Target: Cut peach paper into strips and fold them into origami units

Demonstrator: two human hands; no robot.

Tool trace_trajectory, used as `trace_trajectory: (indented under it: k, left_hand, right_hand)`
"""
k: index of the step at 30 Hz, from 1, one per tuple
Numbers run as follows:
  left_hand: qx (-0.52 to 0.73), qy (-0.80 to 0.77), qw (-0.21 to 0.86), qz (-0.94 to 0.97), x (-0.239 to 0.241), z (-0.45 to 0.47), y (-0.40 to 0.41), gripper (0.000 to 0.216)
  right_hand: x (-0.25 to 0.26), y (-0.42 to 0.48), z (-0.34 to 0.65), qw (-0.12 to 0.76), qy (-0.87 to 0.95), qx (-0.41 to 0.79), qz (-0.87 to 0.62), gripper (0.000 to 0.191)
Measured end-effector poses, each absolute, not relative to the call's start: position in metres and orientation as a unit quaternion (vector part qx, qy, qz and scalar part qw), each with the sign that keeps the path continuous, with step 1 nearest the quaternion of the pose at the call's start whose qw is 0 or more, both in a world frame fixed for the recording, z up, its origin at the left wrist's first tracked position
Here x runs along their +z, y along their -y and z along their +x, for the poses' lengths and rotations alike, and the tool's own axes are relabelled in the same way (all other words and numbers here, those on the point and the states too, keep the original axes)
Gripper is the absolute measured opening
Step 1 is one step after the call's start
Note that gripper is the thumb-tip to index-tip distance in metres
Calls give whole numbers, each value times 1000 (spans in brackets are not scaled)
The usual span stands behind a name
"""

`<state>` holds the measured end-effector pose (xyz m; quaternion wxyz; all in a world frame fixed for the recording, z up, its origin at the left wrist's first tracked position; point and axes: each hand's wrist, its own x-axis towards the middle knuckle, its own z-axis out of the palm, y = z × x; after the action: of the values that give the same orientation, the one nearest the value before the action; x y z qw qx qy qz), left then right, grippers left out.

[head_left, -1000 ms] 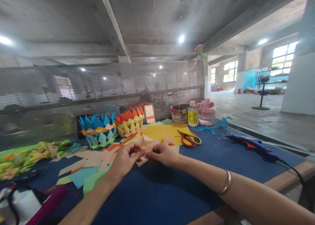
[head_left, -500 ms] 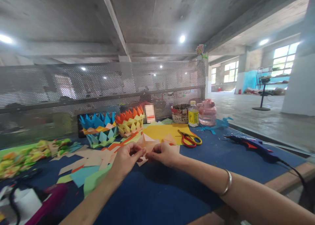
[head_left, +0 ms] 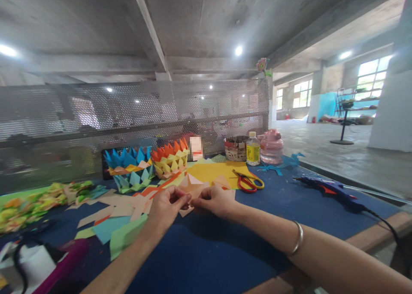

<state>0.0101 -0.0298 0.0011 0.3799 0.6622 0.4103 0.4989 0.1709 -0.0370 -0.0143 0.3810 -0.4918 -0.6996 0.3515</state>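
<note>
Both my hands meet over a blue table mat [head_left: 225, 251]. My left hand [head_left: 165, 210] and my right hand [head_left: 214, 201] pinch a small piece of peach folded paper [head_left: 193, 190] between fingertips, fingers curled. A silver bangle [head_left: 298, 238] sits on my right wrist. Loose peach, orange, green and light-blue paper scraps [head_left: 122, 216] lie to the left of my hands.
Spiky folded paper baskets, blue [head_left: 128, 167] and orange-yellow [head_left: 170, 159], stand behind. Red-and-yellow scissors [head_left: 247, 181] lie on yellow paper [head_left: 212, 172]. A woven basket [head_left: 235, 148], a bottle [head_left: 252, 149], a pink jug [head_left: 271, 147], a blue glue gun [head_left: 331, 190] and a mesh screen [head_left: 128, 118] surround.
My hands stay together on the peach paper with only slight finger shifts; the view has barely moved.
</note>
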Motion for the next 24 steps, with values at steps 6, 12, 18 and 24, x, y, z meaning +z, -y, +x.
trace_trajectory:
  k: [6,12,18,24]
  left_hand:
    - [493,-406,372,674,-3,8,27,20]
    - [492,-414,357,678,0,8,29,20]
    - [492,-414,328,692,-2,9,29,21]
    - [481,-417,320,702,-4,10,30,19]
  right_hand:
    - [-15,37,171,376,695,346,-506,38]
    - [-18,35,170,384,694,372,-482,39]
    - [-18,39,166,398,662,424,-473,36]
    - [-16,42,165,401,661,435,-462,31]
